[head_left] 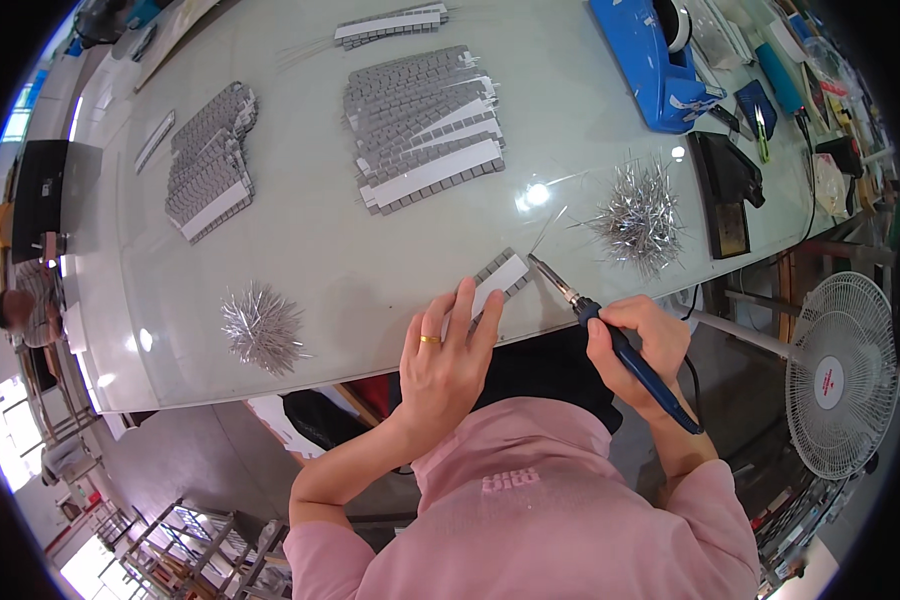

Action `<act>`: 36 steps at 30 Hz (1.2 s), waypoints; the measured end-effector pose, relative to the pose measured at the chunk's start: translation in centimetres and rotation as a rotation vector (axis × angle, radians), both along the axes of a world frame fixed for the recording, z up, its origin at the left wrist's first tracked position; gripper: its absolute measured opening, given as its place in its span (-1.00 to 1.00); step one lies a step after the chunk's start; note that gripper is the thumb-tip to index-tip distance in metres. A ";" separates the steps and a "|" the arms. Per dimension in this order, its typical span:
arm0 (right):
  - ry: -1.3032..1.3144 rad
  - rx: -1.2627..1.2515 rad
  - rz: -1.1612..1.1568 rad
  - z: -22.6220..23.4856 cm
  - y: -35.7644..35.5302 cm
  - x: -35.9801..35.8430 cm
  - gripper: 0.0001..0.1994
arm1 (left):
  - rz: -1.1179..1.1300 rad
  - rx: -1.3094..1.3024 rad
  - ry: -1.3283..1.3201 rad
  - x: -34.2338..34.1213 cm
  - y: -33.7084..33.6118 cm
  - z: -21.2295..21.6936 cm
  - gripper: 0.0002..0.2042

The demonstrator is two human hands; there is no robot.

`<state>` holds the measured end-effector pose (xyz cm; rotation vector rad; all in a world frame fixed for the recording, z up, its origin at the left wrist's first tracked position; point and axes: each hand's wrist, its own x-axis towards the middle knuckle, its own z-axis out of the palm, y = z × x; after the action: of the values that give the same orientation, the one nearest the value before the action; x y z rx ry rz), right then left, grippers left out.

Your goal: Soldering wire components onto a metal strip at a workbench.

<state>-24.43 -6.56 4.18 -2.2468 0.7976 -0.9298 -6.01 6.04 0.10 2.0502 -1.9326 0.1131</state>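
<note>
My left hand (442, 352) lies over a short strip of grey blocks with a white top (504, 279) near the table's front edge. Its fingers straddle the strip and steady it; the thumb is hidden. In my right hand (642, 345) is a soldering iron (625, 352) with a dark blue handle. The iron's metal tip points at the strip's far right end, where thin wire leads (548, 229) lie; whether they touch cannot be made out. To the right of the tip sits a spiky pile of silvery wire pieces (638, 220).
Stacks of similar grey strips (425, 125) lie further back, with another group (210, 165) on the left. A second wire pile (262, 328) sits front left. A blue tape dispenser (650, 70) and a black soldering-iron stand (722, 185) occupy the right side; a fan (840, 375) stands beyond.
</note>
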 end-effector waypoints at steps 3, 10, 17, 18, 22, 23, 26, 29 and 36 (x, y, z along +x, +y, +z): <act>0.004 0.013 0.010 -0.1 -0.2 0.1 -0.80 | 0.005 -0.011 0.011 0.0 -0.1 0.0 -0.54; 0.024 0.068 -0.017 0.2 0.3 0.4 -0.83 | 0.010 -0.002 -0.001 -0.1 0.1 0.1 -0.53; -0.128 0.238 -0.187 -0.6 0.9 -1.7 -0.87 | 0.002 -0.008 -0.021 -0.2 0.2 0.1 -0.51; -0.132 0.237 -0.188 -0.4 0.9 -1.7 -0.87 | 0.004 -0.011 -0.015 -0.2 0.2 0.1 -0.51; -0.091 0.259 -0.182 -0.4 0.9 -1.8 -0.87 | 0.011 -0.015 -0.018 -0.2 0.2 -0.1 -0.52; -0.099 0.274 -0.189 -0.5 1.0 -1.8 -0.87 | 0.014 -0.013 -0.020 -0.2 0.2 0.0 -0.52; -0.079 0.297 -0.194 -0.7 1.1 -2.0 -0.92 | 0.006 0.009 -0.020 -0.2 0.1 0.1 -0.52; -0.112 0.285 -0.199 -0.9 1.0 -1.7 -0.87 | 0.019 -0.002 0.017 -0.4 0.0 0.4 -0.52; -0.106 0.258 -0.196 -0.9 0.7 -1.7 -0.87 | 0.015 0.037 0.037 -0.4 0.1 0.6 -0.50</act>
<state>-26.08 -5.89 3.23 -1.9075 1.0391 -0.9661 -6.45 6.13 0.73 2.0752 -1.9116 0.0421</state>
